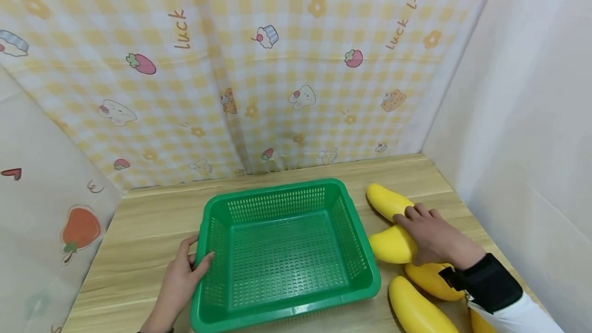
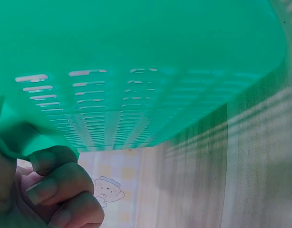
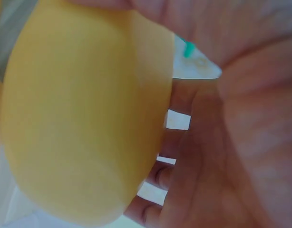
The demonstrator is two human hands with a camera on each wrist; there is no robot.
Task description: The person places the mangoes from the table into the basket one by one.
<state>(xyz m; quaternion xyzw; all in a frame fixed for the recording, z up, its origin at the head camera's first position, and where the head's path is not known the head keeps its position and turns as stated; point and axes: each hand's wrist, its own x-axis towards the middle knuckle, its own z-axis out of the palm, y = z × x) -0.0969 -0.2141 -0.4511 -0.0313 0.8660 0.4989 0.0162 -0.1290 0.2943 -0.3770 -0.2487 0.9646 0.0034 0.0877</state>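
Observation:
A green plastic basket [image 1: 287, 256] with slotted walls stands on the wooden table, nothing lying in it. At its left wall my left hand [image 1: 180, 276] grips the rim, thumb over the edge on the inside and fingers outside; the left wrist view shows those fingers [image 2: 65, 185] curled beside the outer wall [image 2: 112, 114]. To the right of the basket, my right hand [image 1: 430, 235] holds a yellow mango [image 1: 392, 244] close by the basket's right rim. In the right wrist view this mango [image 3: 84, 114] lies between thumb and fingers.
Another mango [image 1: 386, 200] lies just behind the held one. Nearer the front right are more mangoes, one [image 1: 418, 307] beside the basket's corner and one [image 1: 432, 280] partly under the right wrist. A checked cloth [image 1: 277, 81] hangs behind the table, and a white wall [image 1: 532, 117] rises at right.

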